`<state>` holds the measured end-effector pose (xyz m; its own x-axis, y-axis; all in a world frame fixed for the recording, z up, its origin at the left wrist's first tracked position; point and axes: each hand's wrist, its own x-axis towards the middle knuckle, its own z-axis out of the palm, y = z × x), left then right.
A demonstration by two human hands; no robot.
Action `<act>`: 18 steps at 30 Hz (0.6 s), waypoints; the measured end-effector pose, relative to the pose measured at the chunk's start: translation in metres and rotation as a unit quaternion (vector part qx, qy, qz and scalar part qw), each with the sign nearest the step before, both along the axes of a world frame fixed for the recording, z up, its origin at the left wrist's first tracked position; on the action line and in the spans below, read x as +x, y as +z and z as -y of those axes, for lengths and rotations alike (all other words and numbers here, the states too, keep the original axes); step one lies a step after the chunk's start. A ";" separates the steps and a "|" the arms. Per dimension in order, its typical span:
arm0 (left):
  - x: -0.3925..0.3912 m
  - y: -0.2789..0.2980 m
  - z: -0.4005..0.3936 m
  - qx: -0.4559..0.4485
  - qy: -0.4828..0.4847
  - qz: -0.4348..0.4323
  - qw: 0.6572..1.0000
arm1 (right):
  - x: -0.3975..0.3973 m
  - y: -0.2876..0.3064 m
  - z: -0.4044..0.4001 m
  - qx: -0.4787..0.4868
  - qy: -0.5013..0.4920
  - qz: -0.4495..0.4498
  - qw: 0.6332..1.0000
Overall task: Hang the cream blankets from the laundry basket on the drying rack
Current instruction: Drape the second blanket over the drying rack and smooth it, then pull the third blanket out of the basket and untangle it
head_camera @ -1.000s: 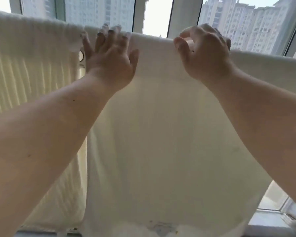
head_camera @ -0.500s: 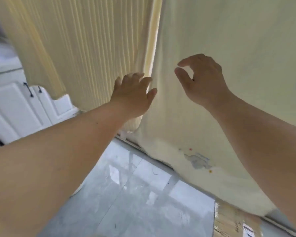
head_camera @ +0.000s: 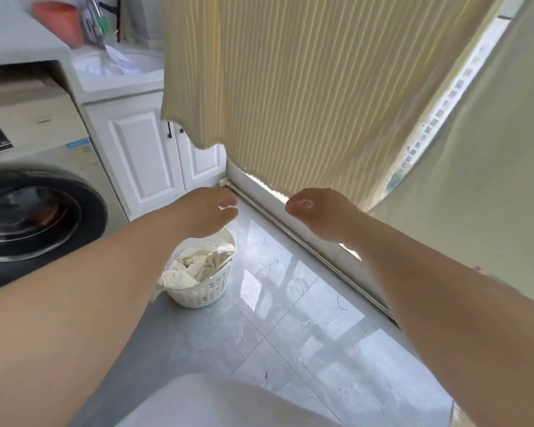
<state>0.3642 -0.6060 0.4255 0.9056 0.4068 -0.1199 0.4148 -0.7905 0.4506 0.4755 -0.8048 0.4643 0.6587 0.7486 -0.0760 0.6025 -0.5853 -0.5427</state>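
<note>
Cream blankets lie crumpled in the white basket on the tiled floor, just under the left hand, while the right hand hovers apart beside it, both empty with fingers loosely curled.

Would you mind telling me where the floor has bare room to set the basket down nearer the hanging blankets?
Bare grey tile runs from the laundry basket right to the window track, and toward the camera. It is crowded left: the washing machine and cabinet hem the basket in.
</note>
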 end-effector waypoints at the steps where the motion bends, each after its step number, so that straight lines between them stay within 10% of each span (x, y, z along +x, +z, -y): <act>1: -0.008 -0.007 -0.019 -0.007 0.001 -0.001 1.000 | -0.007 -0.005 -0.019 -0.003 -0.007 -0.006 1.000; 18: -0.040 -0.118 -0.248 -0.107 0.046 -0.134 0.984 | -0.023 -0.149 -0.260 -0.064 -0.092 -0.195 0.974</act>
